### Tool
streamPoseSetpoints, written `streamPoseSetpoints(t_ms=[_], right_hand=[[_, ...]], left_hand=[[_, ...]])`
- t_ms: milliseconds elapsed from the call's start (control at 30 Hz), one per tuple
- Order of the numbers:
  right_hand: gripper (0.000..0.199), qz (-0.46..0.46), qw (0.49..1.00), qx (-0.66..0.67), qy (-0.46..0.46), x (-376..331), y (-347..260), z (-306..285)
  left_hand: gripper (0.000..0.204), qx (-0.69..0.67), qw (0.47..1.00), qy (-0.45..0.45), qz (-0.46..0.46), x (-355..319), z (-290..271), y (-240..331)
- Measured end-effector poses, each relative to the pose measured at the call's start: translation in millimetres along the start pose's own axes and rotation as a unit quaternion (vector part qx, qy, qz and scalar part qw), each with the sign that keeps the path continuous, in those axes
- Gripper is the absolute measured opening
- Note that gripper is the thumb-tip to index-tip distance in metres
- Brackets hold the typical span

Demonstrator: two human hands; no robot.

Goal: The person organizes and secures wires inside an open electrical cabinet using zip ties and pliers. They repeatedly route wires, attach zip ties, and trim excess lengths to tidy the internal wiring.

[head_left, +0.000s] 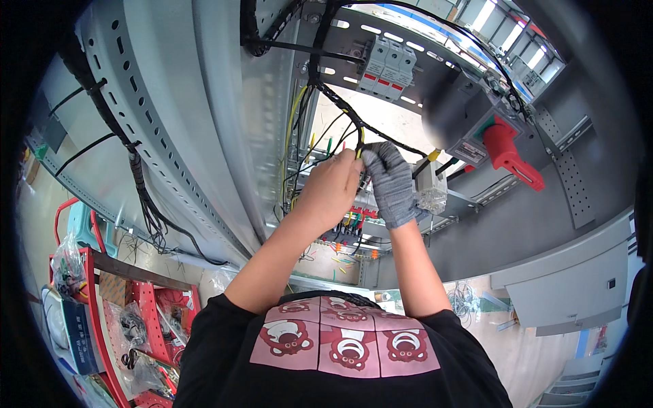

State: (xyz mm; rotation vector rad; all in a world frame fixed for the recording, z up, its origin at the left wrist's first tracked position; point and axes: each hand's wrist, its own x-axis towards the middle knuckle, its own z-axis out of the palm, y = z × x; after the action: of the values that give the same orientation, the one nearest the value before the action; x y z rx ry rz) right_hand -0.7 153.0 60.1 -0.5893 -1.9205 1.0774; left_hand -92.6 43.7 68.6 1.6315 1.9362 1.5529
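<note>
Both hands meet in the middle of an open metal cabinet. My left hand (330, 187) is bare, and its fingers pinch the lower end of a black wrapped wire bundle (343, 105). A yellow wire (361, 138) shows along that end. My right hand (390, 185), in a grey knitted glove, is closed on the same spot, fingertips against the left ones. Exactly which strands each hand grips is hidden. Loose thin wires with coloured ends hang left of the hands. Just right of the glove sits a pale block with a clear cover (431, 189).
White fuse holders (386, 68) with red marks sit on the upper rail. A red rotary handle (510, 153) juts out at right. Perforated uprights (139, 102) and a hanging black harness (136, 170) stand left. A red cart (95, 306) holds bags and parts at lower left.
</note>
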Motion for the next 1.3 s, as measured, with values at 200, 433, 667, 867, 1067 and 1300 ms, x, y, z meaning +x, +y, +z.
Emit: streamPoseSetpoints(t_ms=[200,433,667,867,1067,1300], right_hand=[[0.022,0.017,0.999,-0.028,0.029,27,4,2],[0.021,0.075,0.993,0.094,-0.013,24,-2,5],[0.015,0.125,0.987,0.102,-0.008,25,-15,5],[0.020,0.081,0.994,0.067,-0.015,28,-7,2],[0.022,0.037,0.996,-0.072,-0.037,30,-5,-2],[0.022,-0.066,0.970,-0.232,0.023,23,-12,3]], left_hand=[[0.024,0.024,0.999,0.020,-0.009,-3,19,-2],[0.012,0.105,0.994,0.019,-0.026,-4,27,0],[0.032,-0.021,0.979,0.188,0.072,6,27,-27],[0.019,-0.143,0.975,0.167,-0.019,30,34,-25],[0.009,-0.015,0.983,0.183,0.010,31,12,-26],[0.031,-0.018,0.986,0.159,-0.037,26,10,-32]])
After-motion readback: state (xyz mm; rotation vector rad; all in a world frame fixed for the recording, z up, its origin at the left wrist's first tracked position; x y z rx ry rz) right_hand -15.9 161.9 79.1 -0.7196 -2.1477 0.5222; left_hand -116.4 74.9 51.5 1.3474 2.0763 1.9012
